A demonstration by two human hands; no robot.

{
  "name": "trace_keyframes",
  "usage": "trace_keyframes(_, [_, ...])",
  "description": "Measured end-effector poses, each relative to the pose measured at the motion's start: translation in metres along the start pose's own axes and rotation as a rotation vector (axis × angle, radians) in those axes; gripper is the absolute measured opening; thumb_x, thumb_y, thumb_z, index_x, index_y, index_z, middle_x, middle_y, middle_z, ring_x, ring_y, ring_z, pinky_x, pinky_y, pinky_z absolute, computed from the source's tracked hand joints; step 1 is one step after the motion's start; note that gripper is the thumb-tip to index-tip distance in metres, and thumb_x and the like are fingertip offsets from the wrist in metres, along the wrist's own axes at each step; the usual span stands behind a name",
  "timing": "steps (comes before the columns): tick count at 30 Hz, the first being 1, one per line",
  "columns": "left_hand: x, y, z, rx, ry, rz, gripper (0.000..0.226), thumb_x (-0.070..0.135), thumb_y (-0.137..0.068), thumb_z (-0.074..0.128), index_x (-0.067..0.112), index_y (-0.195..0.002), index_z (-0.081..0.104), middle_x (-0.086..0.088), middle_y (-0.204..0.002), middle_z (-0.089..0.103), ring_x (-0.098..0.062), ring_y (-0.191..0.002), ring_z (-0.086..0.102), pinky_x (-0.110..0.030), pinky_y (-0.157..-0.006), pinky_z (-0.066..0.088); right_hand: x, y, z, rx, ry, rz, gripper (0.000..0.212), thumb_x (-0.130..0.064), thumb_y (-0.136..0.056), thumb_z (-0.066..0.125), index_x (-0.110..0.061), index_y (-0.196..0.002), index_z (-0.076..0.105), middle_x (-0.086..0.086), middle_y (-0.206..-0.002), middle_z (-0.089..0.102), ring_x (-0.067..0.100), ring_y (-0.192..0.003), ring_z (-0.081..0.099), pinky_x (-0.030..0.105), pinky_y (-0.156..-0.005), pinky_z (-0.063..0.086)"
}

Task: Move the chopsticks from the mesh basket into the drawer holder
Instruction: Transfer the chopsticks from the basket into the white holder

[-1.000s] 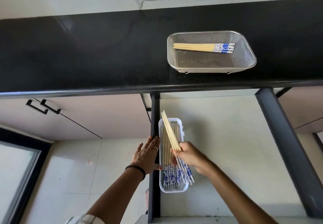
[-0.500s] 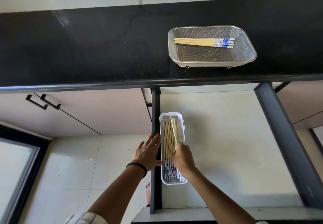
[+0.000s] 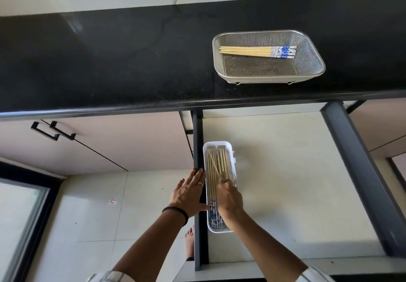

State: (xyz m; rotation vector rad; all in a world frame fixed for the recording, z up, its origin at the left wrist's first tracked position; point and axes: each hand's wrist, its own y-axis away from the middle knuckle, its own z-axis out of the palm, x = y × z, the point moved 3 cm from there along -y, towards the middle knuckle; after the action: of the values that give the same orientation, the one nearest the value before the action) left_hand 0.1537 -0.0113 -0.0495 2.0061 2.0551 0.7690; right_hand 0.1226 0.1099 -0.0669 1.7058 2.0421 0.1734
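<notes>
Right hand point(image 3: 228, 196): a second ago it held a bundle of chopsticks angled up out of the narrow white plastic holder point(image 3: 219, 147) in the open drawer; now the bundle lies flat inside with the rest, blue-patterned ends toward the person. Fingers rest curled, palm down, on the pale wooden chopsticks in the holder point(image 3: 216, 167), pressing or levelling them rather than pinching; whether any stick is still gripped, cannot tell

Left hand point(image 3: 189, 193): unchanged, flat with fingers spread against the dark drawer side rail point(image 3: 197, 141) just beside the holder, steadying

Silver wire mesh basket point(image 3: 307, 40) on the black stone counter point(image 3: 109, 62) still holds a small cluster of blue-tipped chopsticks point(image 3: 257, 51) along its far side

Judgement: this batch delivered; at least one more trip to the basket remains
</notes>
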Motion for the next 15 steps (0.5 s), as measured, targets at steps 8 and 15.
trace_keyframes(8, [-0.002,0.0028,-0.0008,-0.005,0.007,0.027,0.105,0.05,-0.083,0.066,0.019,-0.154,-0.005,0.005,-0.161,-0.01,-0.014,-0.148,-0.011,-0.039,-0.121,0.009,0.0039,0.0045,0.0034,-0.042,-0.129,0.076,0.042,-0.01,-0.099,0.039,-0.007,-0.14,0.031,0.011,-0.117,0.061,0.027,-0.098,0.067,0.037,-0.081,0.057])
trace_keyframes(15, [-0.0033,0.0033,-0.002,-0.014,-0.009,0.041,0.105,0.051,-0.084,0.065,0.019,-0.154,-0.005,0.005,-0.161,-0.011,-0.014,-0.148,-0.011,-0.039,-0.121,0.009,0.0034,0.006,0.004,-0.04,-0.13,0.121,0.044,-0.012,-0.101,0.034,-0.007,-0.143,0.024,0.012,-0.121,0.059,0.03,-0.101,0.066,0.039,-0.083,0.056])
